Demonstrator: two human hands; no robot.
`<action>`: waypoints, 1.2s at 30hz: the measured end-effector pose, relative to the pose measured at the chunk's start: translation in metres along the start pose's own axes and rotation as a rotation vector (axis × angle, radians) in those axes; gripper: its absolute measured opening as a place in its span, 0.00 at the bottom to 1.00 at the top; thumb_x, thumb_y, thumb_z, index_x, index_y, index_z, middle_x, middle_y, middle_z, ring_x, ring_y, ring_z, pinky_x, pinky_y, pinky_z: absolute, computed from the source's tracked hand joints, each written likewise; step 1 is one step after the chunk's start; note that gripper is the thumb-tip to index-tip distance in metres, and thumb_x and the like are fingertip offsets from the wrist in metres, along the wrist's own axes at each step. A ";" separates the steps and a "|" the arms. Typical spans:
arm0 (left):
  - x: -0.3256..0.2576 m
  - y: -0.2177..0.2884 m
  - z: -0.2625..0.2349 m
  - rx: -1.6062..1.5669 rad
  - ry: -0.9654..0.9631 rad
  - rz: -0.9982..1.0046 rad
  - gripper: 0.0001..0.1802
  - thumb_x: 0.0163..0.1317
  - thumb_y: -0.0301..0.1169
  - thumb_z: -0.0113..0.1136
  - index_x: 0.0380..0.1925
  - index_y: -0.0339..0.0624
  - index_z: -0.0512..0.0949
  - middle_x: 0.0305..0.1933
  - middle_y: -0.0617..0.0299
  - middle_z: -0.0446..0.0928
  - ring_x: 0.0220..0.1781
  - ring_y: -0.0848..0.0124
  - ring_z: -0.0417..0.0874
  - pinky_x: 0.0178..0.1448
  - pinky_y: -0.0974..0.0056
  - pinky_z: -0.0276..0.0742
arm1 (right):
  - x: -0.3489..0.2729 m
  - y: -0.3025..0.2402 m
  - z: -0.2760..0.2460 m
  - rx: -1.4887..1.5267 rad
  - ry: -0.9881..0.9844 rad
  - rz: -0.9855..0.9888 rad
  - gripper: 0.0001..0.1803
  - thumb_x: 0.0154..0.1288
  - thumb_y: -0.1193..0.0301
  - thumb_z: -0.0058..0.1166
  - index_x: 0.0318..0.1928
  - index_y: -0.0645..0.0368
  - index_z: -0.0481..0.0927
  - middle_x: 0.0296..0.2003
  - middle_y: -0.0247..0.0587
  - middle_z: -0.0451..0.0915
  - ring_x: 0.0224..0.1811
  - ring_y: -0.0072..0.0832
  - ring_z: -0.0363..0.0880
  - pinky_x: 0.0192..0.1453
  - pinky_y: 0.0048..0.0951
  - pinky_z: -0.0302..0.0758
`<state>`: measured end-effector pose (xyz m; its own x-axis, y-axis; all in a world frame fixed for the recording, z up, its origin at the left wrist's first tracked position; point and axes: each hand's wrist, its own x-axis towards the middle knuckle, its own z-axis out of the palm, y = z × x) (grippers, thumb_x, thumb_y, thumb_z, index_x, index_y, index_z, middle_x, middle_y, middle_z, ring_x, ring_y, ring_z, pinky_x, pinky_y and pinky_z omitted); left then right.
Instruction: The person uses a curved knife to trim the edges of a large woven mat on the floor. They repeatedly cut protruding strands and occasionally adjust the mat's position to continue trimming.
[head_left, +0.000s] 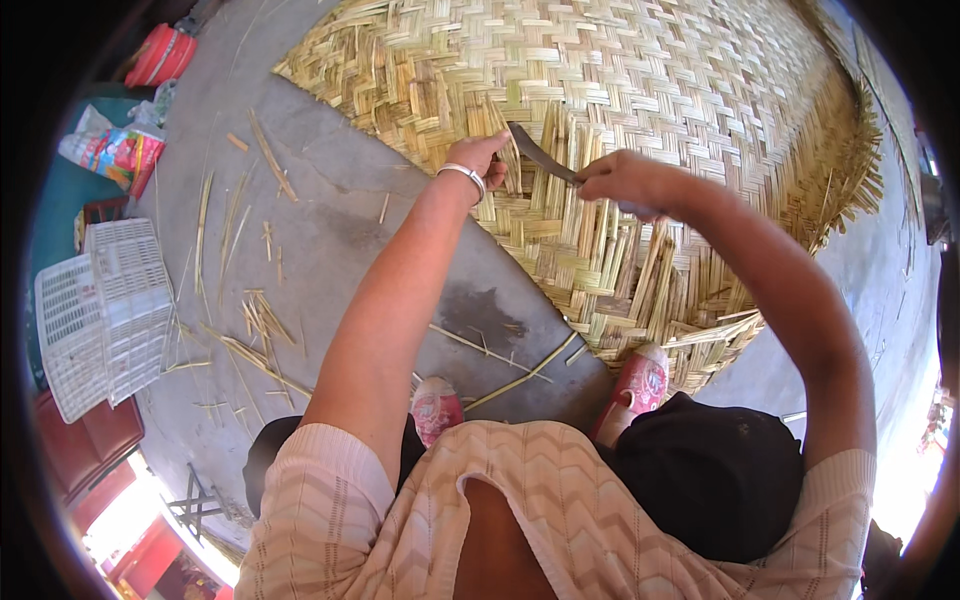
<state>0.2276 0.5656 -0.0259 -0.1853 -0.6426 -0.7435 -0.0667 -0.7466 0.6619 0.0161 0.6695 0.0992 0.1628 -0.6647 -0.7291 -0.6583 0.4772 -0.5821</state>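
1. Woven bamboo mat point(650, 70) covers the concrete floor point(340, 230) ahead, its ragged near edge of loose strips running diagonally past the pink shoes point(640, 385).
2. Left hand point(480, 155) presses curled fingers on the strips at that edge.
3. Right hand point(625, 180) is closed around a dark curved blade point(540, 155); its handle is hidden.
4. Bare floor lies leftward, littered with bamboo slivers point(255, 325).
5. White crate point(100, 310) is cut by the rim.

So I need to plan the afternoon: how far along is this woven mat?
Most of the bamboo mat is tightly woven. In hand: the left hand holds loose strips at the near edge while the right hand works a dark blade among them. Left: the ragged unwoven strip ends along that edge.
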 end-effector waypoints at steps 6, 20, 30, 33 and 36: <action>0.001 -0.002 0.005 0.023 0.009 0.000 0.14 0.58 0.37 0.72 0.32 0.44 0.76 0.20 0.67 0.70 0.17 0.73 0.73 0.19 0.66 0.73 | 0.005 0.020 0.068 -0.164 0.259 -0.031 0.26 0.60 0.57 0.55 0.59 0.49 0.79 0.44 0.49 0.84 0.48 0.43 0.83 0.55 0.41 0.78; 0.016 -0.001 0.022 0.266 0.172 0.012 0.12 0.61 0.35 0.68 0.31 0.41 0.76 0.21 0.65 0.74 0.17 0.75 0.74 0.19 0.67 0.75 | 0.017 0.007 0.064 -0.324 0.269 0.000 0.21 0.62 0.59 0.51 0.55 0.49 0.79 0.46 0.45 0.84 0.50 0.42 0.82 0.56 0.43 0.78; -0.004 0.000 -0.001 1.252 0.206 0.584 0.28 0.52 0.57 0.71 0.28 0.42 0.77 0.25 0.56 0.81 0.28 0.61 0.82 0.36 0.57 0.78 | 0.022 -0.001 0.064 -0.490 0.198 -0.026 0.18 0.65 0.62 0.47 0.52 0.54 0.79 0.45 0.46 0.84 0.51 0.41 0.83 0.54 0.42 0.80; -0.007 -0.006 -0.001 1.245 0.233 0.528 0.28 0.51 0.58 0.70 0.28 0.44 0.76 0.30 0.52 0.82 0.35 0.52 0.83 0.41 0.52 0.77 | 0.019 -0.005 0.065 -0.546 0.210 -0.025 0.18 0.66 0.63 0.46 0.51 0.56 0.79 0.44 0.45 0.85 0.49 0.41 0.84 0.52 0.42 0.80; -0.004 -0.010 -0.003 1.263 0.240 0.550 0.28 0.51 0.58 0.70 0.29 0.43 0.76 0.30 0.51 0.82 0.35 0.52 0.83 0.40 0.51 0.77 | 0.001 -0.002 0.064 -0.595 0.173 0.004 0.18 0.65 0.63 0.46 0.51 0.57 0.79 0.41 0.45 0.85 0.46 0.42 0.85 0.51 0.42 0.80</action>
<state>0.2322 0.5752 -0.0304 -0.3143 -0.9082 -0.2764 -0.8921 0.1830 0.4131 0.0646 0.7044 0.0763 0.0714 -0.7708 -0.6331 -0.9637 0.1104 -0.2431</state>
